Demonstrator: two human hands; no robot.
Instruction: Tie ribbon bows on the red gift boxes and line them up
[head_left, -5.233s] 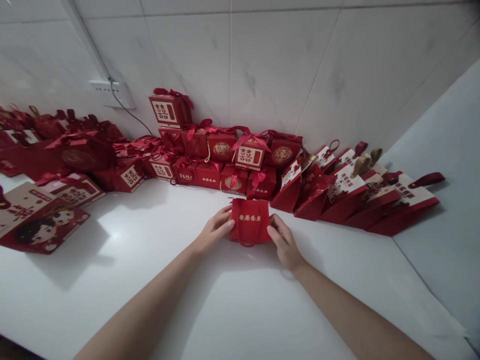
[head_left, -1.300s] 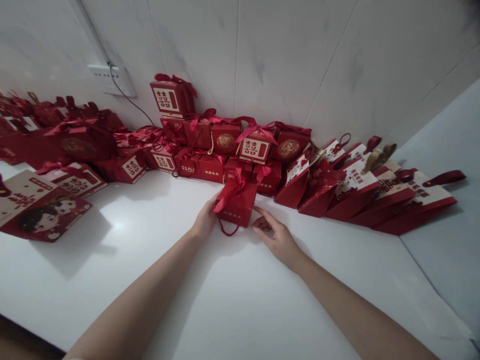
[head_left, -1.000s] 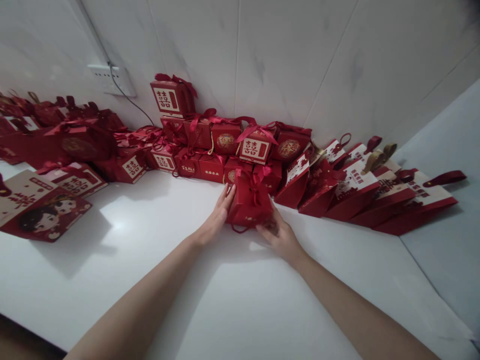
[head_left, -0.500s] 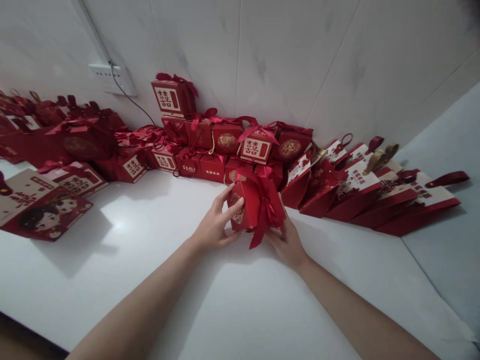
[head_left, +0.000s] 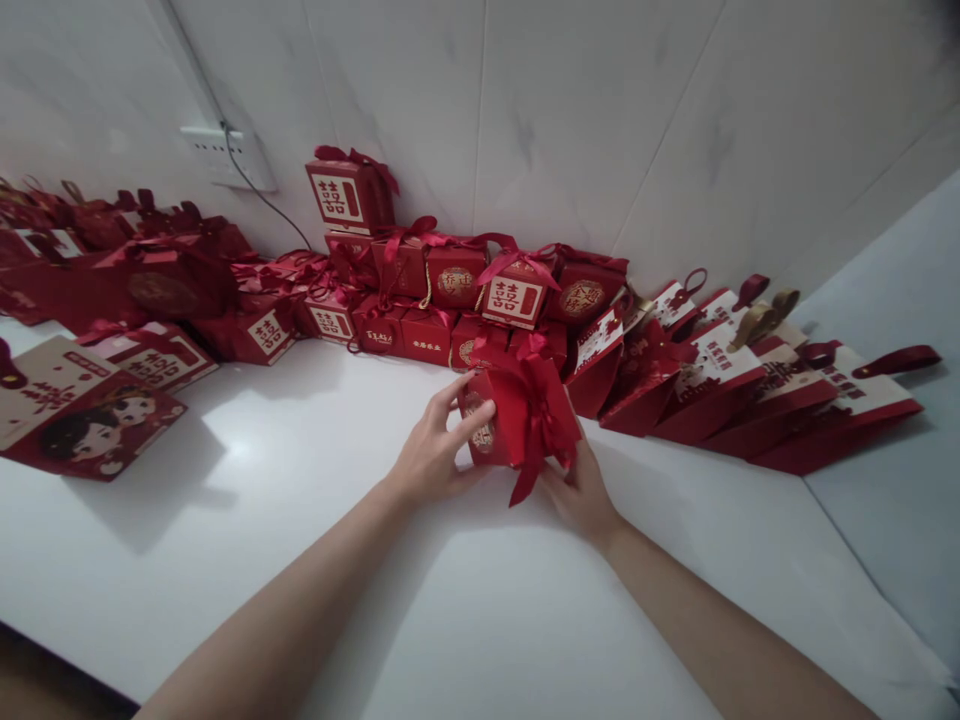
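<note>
I hold a small red gift box [head_left: 517,420] with a red ribbon bow, tilted, just above the white counter [head_left: 465,600]. My left hand [head_left: 435,455] grips its left side, fingers curled over a gold round emblem. My right hand [head_left: 581,490] cups the box from underneath on the right; its fingers are mostly hidden behind the box and ribbon. A ribbon tail hangs down between my hands.
Rows of red gift boxes [head_left: 450,290] are stacked along the tiled wall [head_left: 570,120]. Leaning red and white gift bags [head_left: 720,380] line the right. Flat printed bags [head_left: 82,420] lie at left. A wall socket with cable [head_left: 221,150] sits above.
Earlier a red box stood on the counter under my hands. Both hands have since taken this bow-tied box from the row, lifted it and tipped it so its bow faces me.
</note>
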